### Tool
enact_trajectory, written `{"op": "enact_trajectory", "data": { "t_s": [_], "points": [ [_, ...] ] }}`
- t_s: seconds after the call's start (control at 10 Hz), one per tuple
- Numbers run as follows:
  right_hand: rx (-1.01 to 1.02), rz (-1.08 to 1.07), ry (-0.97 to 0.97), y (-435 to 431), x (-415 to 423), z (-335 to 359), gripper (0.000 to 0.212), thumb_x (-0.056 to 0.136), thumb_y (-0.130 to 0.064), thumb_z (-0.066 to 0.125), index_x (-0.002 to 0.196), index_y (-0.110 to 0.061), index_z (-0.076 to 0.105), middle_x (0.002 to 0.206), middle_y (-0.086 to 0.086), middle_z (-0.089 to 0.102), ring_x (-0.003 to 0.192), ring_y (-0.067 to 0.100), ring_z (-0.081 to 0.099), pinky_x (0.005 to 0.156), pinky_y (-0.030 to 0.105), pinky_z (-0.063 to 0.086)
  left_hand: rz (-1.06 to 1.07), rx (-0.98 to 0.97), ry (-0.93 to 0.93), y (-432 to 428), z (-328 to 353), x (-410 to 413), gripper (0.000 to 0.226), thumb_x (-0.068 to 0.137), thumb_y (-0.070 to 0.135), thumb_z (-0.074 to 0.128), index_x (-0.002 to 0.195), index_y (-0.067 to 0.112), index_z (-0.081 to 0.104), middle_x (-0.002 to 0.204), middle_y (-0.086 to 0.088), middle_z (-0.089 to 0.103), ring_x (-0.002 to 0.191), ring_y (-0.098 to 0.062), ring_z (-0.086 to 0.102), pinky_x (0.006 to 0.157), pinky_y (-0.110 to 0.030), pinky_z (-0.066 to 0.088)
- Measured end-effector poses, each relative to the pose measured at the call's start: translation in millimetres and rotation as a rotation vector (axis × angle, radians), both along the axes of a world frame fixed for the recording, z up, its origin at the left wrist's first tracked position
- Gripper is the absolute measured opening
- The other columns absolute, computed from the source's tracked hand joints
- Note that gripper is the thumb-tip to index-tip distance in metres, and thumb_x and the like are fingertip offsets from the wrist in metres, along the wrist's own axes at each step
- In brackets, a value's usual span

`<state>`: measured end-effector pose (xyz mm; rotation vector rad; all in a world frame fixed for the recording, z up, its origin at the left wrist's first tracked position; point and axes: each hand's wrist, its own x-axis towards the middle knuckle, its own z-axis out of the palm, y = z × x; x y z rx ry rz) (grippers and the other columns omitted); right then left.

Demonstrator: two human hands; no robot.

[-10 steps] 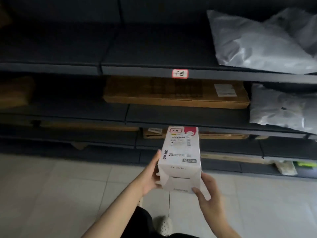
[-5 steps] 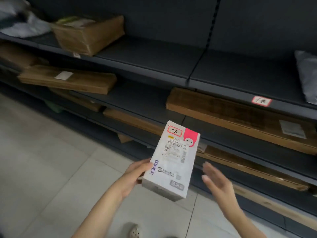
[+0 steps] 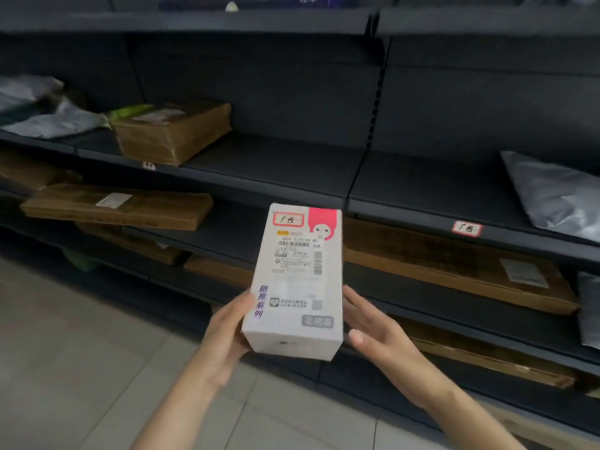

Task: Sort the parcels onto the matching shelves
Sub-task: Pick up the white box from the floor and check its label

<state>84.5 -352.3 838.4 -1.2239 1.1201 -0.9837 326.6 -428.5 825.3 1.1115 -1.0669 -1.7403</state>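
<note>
A white parcel (image 3: 293, 280) with a pink corner and a red-framed handwritten tag is held upright in front of the dark shelves (image 3: 276, 170), above the tiled floor (image 3: 81, 368). It is gripped at its lower left side by the left hand (image 3: 227, 332), fingers wrapped behind it. The right hand (image 3: 373, 329) is spread open just beside the parcel's right edge; contact cannot be told. A matching red-framed label (image 3: 466, 228) is fixed on the front edge of the shelf to the right, below a grey bag (image 3: 552, 196). Brown cartons (image 3: 172, 131) are seen on the shelves at left.
</note>
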Motion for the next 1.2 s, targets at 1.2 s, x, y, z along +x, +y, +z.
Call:
{"op": "enact_trajectory", "data": {
  "t_s": [1.2],
  "points": [
    [-0.136,-0.841,-0.023,-188.9,-231.6,86.3,0.058,0.093,-0.039,0.055,0.144,-0.017,0.041,0.132,0.003,0.056,0.106,0.020,0.056,0.083,0.026,0.044,-0.145,0.006,0.010,-235.1,101.9,-339.0,0.084,0.077,0.063,0.063,0.146,0.020,0.041,0.148,-0.012,0.047,0.138,-0.031,0.042,0.116,-0.046,0.030]
  ]
}}
